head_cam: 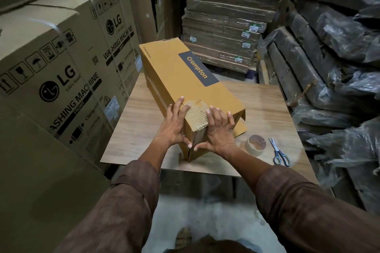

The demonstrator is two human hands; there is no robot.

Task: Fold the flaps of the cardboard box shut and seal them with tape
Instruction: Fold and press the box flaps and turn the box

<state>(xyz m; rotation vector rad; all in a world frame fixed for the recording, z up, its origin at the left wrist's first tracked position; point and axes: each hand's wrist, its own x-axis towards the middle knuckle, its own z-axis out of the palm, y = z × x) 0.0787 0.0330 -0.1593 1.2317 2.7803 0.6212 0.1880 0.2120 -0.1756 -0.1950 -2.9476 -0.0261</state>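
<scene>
— Two hands on the near end of the cardboard box (191, 80), then?

— Yes. Left hand (174, 125) and right hand (218, 131) press flat on either side of the near corner, fingers fairly straight, thumbs nearly meeting low on the end face. Neither grip curls round anything; they smooth a patch of tape (195, 109).

— Which way does it lie?

— Long axis runs away from the person, slanting left across the bench (139, 121). One flap (239, 117) on the right side looks loose still.

— And the next strip?

— I judge the right hand nearer: tape roll (256, 144) and scissors (280, 153) lie just right of the box.

— Beyond?

— Stacked cartons (61, 63) left, flat cardboard bundles (226, 26) behind.
</scene>
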